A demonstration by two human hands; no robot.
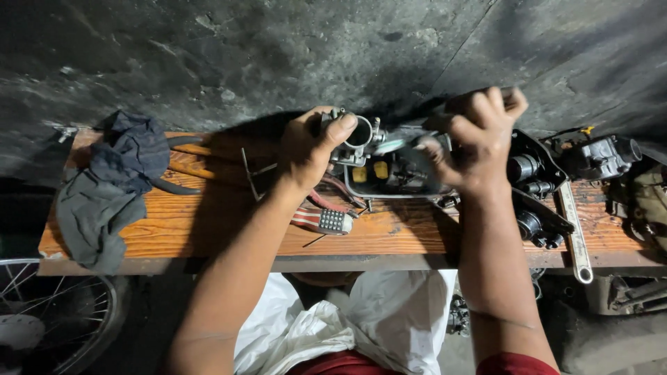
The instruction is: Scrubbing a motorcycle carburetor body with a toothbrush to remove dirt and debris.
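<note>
I have the carburetor point(379, 163) on the bench point(208, 222), just right of its middle and close to the wall. My left hand point(310, 149) is closed around its round intake end at nine o'clock, thumb lying over the bore. My right hand point(479, 139) is curled over the three o'clock end; it is blurred, so I cannot tell exactly what the fingers pinch. The body looks like cast metal: heavy for its size, stiff, probably greasy, with small levers and yellow parts I would not squeeze. The solid casting is the place to hold. A rag point(111, 187) lies far off at nine o'clock, a wrench point(575, 232) at four o'clock.
</note>
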